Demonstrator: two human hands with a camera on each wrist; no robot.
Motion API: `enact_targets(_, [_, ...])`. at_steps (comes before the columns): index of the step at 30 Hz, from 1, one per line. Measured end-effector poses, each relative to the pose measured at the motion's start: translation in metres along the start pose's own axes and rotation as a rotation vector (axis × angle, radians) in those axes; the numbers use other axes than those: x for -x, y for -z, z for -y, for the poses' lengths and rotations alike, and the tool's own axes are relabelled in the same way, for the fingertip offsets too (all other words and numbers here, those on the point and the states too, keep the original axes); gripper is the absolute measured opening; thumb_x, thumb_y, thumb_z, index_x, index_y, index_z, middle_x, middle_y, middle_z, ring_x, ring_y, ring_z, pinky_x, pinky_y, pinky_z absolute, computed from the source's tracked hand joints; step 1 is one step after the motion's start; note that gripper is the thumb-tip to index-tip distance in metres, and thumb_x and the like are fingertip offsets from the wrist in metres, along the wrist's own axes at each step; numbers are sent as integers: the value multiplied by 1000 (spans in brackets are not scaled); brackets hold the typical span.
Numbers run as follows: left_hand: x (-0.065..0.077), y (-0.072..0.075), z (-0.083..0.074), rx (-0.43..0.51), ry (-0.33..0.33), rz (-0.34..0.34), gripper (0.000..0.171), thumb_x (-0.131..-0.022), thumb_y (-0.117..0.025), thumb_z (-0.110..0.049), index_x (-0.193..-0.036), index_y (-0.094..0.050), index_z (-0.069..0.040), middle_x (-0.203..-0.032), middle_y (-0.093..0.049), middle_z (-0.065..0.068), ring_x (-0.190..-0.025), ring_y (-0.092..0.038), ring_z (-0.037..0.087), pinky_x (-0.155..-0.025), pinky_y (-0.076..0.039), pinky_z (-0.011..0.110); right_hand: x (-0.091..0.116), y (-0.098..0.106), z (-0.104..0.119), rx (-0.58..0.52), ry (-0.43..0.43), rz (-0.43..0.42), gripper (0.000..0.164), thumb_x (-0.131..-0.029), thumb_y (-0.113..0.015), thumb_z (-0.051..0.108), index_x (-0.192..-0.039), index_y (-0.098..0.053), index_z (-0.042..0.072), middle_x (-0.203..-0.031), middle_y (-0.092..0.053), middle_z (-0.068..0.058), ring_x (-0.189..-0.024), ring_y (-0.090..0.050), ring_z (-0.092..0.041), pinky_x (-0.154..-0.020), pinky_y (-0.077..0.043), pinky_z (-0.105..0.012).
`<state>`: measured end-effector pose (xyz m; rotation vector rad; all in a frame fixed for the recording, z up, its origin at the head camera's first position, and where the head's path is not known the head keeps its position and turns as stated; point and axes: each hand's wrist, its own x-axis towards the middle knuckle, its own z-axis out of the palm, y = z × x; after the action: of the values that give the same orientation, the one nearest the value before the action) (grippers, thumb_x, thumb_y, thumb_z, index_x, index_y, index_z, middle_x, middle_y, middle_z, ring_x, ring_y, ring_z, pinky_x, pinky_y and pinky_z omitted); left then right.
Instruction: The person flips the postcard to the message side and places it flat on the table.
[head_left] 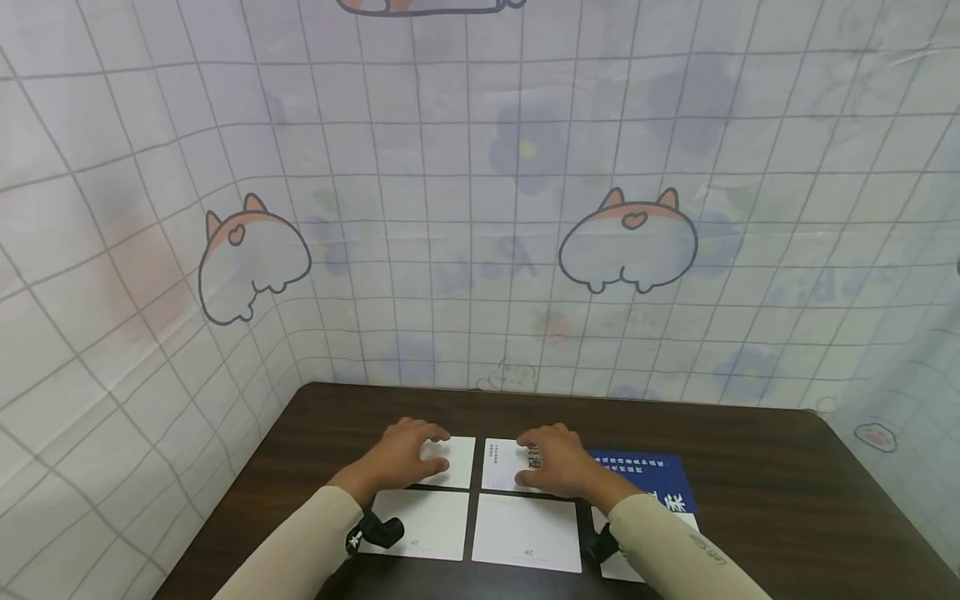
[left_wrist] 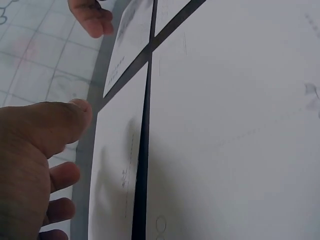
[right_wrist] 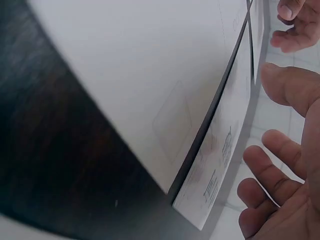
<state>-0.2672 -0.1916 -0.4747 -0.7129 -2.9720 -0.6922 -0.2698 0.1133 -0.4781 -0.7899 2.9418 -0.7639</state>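
In the head view, my left hand (head_left: 402, 455) is over a white card (head_left: 459, 460) at the back left, its fingers loosely bent and holding nothing. My right hand (head_left: 561, 463) is over a white card with black printed characters (head_left: 501, 465), also holding nothing, and hides part of it. Nearer to me lie two larger white cards, one at the left (head_left: 427, 523) and one in the middle (head_left: 527, 532). The wrist views show the left hand (left_wrist: 35, 145) and the right hand (right_wrist: 287, 185) apart from the cards, thumbs and fingers spread.
A blue card with white characters (head_left: 663, 477) lies at the right, next to another white card (head_left: 621, 570) partly behind my right forearm. All lie on a dark wooden table (head_left: 772, 500). A white gridded cloth (head_left: 442, 250) hangs behind it.
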Motion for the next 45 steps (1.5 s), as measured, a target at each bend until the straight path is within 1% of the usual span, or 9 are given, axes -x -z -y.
enact_targets(5, [-3,-2,-6,29,-19,-6,43,-94,-75,-30,-131,-66,-12,-116,-68,3,-114,-55,28,-103,-35,56,4,4,-4,-18,-29,-3,55,-80,-87,31,-127,-69,8,-120,-69,-5,-123,-53,-34,-108,-33,-56])
enact_targets(9, [-7,-5,-10,26,-24,-1,43,-93,-76,-31,-130,-66,-11,-115,-68,3,-112,-55,27,-102,-36,57,8,8,-6,-26,-42,-7,55,-80,-87,29,-127,-68,7,-121,-69,-6,-124,-52,-35,-109,-32,-57])
enact_targets(17, [-11,-8,-19,16,2,18,45,-91,-78,-34,-129,-67,-14,-109,-67,2,-108,-55,25,-99,-38,55,14,12,-14,10,-65,-13,57,-79,-88,32,-128,-69,9,-123,-68,-5,-125,-52,-35,-109,-32,-58])
enact_targets(21, [-12,-8,-22,25,4,34,45,-91,-78,-35,-130,-67,-15,-112,-67,2,-110,-55,26,-99,-39,57,16,13,-20,8,-80,-18,57,-79,-88,33,-127,-69,10,-124,-68,-4,-127,-51,-35,-110,-31,-58])
enact_targets(28, [-16,-12,-25,19,-2,48,48,-91,-78,-36,-133,-66,-16,-112,-66,1,-112,-55,26,-101,-38,57,21,16,-28,14,-102,-27,58,-78,-88,34,-128,-69,10,-125,-67,-4,-127,-50,-34,-111,-31,-57])
enact_targets(33, [-20,-12,-28,22,-6,62,50,-90,-79,-37,-133,-66,-15,-113,-65,2,-111,-54,26,-101,-37,56,26,20,-31,24,-111,-26,61,-79,-88,35,-131,-67,9,-130,-65,-7,-130,-48,-37,-111,-30,-59])
enact_targets(38, [-25,-16,-29,20,-5,76,53,-88,-80,-39,-134,-65,-15,-113,-65,2,-113,-54,26,-101,-37,56,29,23,-35,43,-114,-19,63,-80,-88,35,-132,-66,8,-135,-63,-9,-133,-46,-39,-111,-29,-61])
enact_targets(45, [-31,-21,-31,-12,14,90,55,-87,-81,-42,-134,-65,-18,-113,-66,1,-115,-54,27,-101,-37,55,33,26,-41,56,-133,-8,67,-78,-88,37,-134,-65,8,-137,-61,-12,-134,-44,-41,-110,-29,-62])
